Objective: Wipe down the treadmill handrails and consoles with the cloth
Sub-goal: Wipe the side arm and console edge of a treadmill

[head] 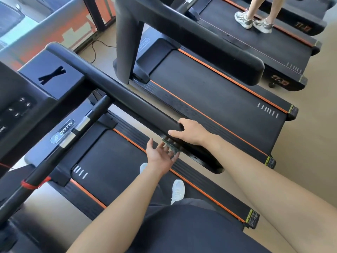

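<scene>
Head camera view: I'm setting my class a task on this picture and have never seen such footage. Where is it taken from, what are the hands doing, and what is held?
The camera is worn on a person's head and looks down, so the two bare arms are the wearer's own. They stand on a treadmill belt, and their white shoes show below. The right hand grips the black handrail from above. The left hand, palm up with fingers straight, touches a grey-green cloth bunched under that rail. The console with its buttons is at the left edge. A second treadmill lies to the right, and another person's legs are on a third treadmill.
</scene>
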A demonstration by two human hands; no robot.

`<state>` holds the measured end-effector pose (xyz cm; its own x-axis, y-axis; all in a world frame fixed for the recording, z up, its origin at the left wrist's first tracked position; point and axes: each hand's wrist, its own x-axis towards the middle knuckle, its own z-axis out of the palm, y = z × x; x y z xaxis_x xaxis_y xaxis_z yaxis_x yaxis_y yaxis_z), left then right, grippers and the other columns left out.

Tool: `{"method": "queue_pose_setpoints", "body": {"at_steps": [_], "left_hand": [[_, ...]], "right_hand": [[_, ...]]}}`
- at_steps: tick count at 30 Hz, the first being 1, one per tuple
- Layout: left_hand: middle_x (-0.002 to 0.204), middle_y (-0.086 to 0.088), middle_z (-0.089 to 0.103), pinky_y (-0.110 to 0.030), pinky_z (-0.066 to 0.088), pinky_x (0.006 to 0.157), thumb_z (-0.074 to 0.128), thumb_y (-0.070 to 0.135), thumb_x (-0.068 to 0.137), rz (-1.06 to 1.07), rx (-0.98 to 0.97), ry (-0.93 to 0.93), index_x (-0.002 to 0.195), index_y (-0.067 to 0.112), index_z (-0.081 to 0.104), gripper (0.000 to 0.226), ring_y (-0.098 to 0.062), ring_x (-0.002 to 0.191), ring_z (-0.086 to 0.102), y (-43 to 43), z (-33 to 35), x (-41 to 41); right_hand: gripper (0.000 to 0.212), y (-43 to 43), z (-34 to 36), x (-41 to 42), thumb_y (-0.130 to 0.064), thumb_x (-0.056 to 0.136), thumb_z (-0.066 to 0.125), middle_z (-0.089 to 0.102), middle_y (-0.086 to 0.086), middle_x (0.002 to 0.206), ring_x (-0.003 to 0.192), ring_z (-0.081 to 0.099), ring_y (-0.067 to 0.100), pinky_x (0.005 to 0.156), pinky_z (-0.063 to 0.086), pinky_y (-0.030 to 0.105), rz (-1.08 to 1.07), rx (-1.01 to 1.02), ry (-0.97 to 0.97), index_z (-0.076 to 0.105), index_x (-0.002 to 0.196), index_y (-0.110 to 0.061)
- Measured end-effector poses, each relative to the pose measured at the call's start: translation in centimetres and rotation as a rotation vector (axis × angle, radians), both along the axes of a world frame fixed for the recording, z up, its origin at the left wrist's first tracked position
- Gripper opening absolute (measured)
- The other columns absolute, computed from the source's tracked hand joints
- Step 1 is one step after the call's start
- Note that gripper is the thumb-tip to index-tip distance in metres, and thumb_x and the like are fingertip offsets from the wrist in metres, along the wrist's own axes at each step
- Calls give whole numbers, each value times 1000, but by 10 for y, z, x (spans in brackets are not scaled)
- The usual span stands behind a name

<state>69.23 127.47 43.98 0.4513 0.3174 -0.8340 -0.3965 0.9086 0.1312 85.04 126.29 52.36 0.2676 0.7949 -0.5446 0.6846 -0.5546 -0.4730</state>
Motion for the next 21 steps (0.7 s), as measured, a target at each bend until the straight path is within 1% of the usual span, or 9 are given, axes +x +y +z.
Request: {"method": "queue_pose_setpoints", "body": {"at_steps": [2, 4, 6, 9, 14, 17, 19, 20, 21], "left_hand": [[128, -11, 70, -53, 44, 109, 41, 65, 94, 38, 11, 27, 135, 15, 59, 67, -36, 119, 65, 20, -1, -6], [128, -10, 70, -52, 45, 108, 42, 64, 94, 74, 20, 54, 134, 16, 60, 65, -36, 118, 65, 41, 0, -13], [127, -9, 70, -51, 46, 108, 43, 63, 93, 112, 37, 79, 132, 17, 62, 63, -35, 117, 66, 62, 4, -21], [128, -7, 69, -50, 46, 109, 45, 58, 95, 169, 75, 112, 130, 17, 64, 57, -32, 116, 66, 91, 7, -33], [126, -5, 72, -45, 49, 106, 46, 47, 98, 263, 125, 149, 124, 21, 68, 43, -28, 117, 67, 134, 10, -49], [127, -2, 71, -43, 47, 107, 47, 40, 98, 300, 137, 175, 112, 24, 70, 31, -25, 122, 64, 155, 12, -53], [127, 0, 71, -38, 51, 99, 49, 37, 98, 320, 141, 198, 107, 24, 69, 26, -23, 121, 63, 167, 13, -52], [124, 0, 71, -38, 53, 95, 50, 37, 99, 328, 140, 211, 107, 23, 69, 25, -22, 117, 64, 170, 11, -51], [120, 0, 72, -38, 54, 93, 53, 38, 99, 332, 142, 219, 107, 22, 70, 25, -22, 113, 65, 173, 10, -49]], "right_hand": [[74, 12, -1, -7, -65, 89, 58, 53, 4, 146, 132, 50, 27, 104, 43, 41, 11, 29, 6, 46, 145, -18], [69, 26, -3, -15, -61, 88, 60, 54, 1, 142, 130, 51, 25, 102, 43, 40, 7, 52, 9, 47, 143, -21], [69, 42, -3, -24, -59, 86, 63, 54, -1, 142, 129, 51, 23, 103, 44, 40, 5, 74, 12, 45, 143, -23], [72, 70, -1, -38, -56, 85, 65, 52, -1, 145, 132, 50, 22, 107, 43, 43, 11, 134, 26, 42, 147, -25], [72, 110, 0, -55, -49, 84, 69, 52, 1, 144, 130, 51, 24, 106, 44, 43, 27, 166, 19, 42, 147, -25], [75, 119, -2, -58, -52, 83, 68, 52, 0, 144, 128, 51, 24, 103, 45, 42, 58, 142, 17, 38, 148, -28], [76, 117, -3, -58, -59, 83, 63, 51, -4, 144, 127, 52, 23, 102, 46, 43, 77, 120, 7, 31, 148, -35], [75, 116, -4, -58, -61, 84, 61, 51, -6, 144, 126, 52, 22, 101, 46, 43, 82, 110, 0, 29, 148, -38], [74, 115, -4, -58, -62, 84, 59, 51, -9, 144, 125, 53, 22, 100, 46, 43, 84, 104, -9, 27, 148, -41]]}}
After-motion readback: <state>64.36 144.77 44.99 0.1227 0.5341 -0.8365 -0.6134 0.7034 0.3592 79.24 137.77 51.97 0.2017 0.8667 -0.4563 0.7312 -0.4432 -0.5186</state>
